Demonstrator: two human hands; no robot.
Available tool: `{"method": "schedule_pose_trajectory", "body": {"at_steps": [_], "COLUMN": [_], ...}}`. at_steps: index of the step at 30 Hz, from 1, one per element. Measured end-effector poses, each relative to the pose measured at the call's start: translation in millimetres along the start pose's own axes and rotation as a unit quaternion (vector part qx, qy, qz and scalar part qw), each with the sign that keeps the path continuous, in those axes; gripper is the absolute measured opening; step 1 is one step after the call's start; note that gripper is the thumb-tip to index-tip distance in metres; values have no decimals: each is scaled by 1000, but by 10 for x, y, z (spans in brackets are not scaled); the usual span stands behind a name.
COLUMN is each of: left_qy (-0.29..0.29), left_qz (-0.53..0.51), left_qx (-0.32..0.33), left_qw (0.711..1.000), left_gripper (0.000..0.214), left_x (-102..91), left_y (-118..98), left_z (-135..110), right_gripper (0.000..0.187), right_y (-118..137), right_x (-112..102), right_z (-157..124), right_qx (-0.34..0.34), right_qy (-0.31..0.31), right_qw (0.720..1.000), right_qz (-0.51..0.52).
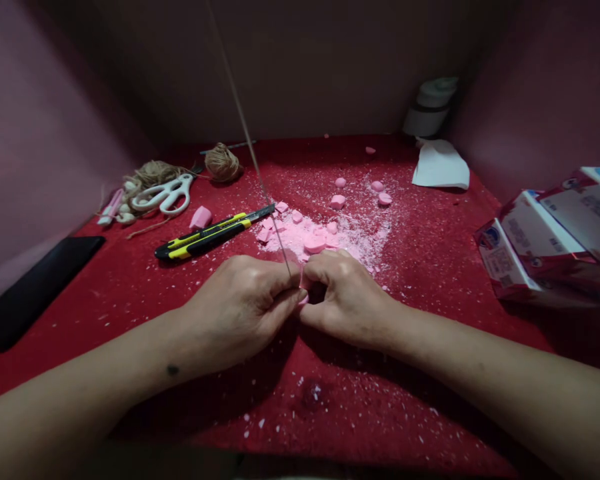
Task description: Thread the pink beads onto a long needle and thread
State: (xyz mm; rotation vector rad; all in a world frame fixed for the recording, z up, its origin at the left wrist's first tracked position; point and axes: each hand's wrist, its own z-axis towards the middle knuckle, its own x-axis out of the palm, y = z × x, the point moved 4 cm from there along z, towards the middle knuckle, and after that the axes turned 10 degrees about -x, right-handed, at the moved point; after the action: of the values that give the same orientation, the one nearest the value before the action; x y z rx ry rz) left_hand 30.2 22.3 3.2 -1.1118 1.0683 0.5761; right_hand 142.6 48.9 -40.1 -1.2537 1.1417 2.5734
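Note:
My left hand (253,303) is closed in a pinch around a small pink piece (304,297), which looks like carved soap and is mostly hidden by the fingers. My right hand (347,297) meets it from the other side, thumb and fingers closed at the same piece. A thin straight strand (250,143) runs from the left fingertips up past the top of the view; whether it is string or a stick I cannot tell. Just beyond my hands lie pink chunks (315,243) in a heap of pink shavings (293,235). A yellow-and-black utility knife (213,235) rests left of them, blade out.
White-handled scissors (166,195), a ball of twine (223,163) and a pink block (201,217) lie at the left, near a black flat case (37,290). Boxes (545,237) stand at the right. A white paper (440,165) and a bottle (431,107) are at the back.

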Motion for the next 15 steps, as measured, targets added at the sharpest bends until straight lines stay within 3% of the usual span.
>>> {"method": "schedule_pose_trajectory", "body": {"at_steps": [8, 13, 15], "left_qy": [-45, 9, 0], "left_qz": [28, -14, -25], "left_qx": [6, 1, 3], "left_qw": [999, 1000, 1000], "left_gripper": [21, 20, 19], "left_x": [-13, 6, 18], "left_y": [82, 10, 1], "left_z": [9, 7, 21], "right_gripper": [14, 10, 7], "right_y": [2, 2, 1], "right_x": [6, 6, 8], "right_z": [-6, -2, -1], "right_qx": [-3, -2, 0], "right_qy": [-16, 1, 10], "right_qw": [1000, 1000, 1000], "right_qz": [-6, -6, -6]}}
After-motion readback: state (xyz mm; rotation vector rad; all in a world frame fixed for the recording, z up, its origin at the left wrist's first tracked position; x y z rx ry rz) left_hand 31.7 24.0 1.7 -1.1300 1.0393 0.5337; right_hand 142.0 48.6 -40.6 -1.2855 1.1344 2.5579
